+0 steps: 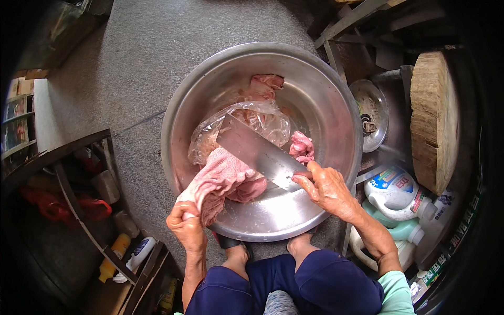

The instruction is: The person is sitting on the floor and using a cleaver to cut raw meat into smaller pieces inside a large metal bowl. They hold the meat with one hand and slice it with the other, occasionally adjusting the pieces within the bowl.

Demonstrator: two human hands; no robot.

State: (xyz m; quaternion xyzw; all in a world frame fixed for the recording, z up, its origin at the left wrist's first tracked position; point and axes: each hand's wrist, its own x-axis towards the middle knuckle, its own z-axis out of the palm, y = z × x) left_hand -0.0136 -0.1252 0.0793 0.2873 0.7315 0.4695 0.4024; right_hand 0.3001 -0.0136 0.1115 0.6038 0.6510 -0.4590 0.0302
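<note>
A large steel basin stands on the floor before my feet. My left hand is closed on the near left end of a big pink piece of raw meat, which looks like tripe and sags over the basin's near left side. My right hand grips the handle of a cleaver; its broad blade slants up and left, over the meat's far edge. Behind the blade lies a clear plastic bag. Smaller meat pieces lie at the far side and right of the blade.
A round wooden chopping block leans on its edge at the right. Near it are a metal bowl and several detergent jugs. On the left, a wooden shelf holds bottles and a red plastic bag.
</note>
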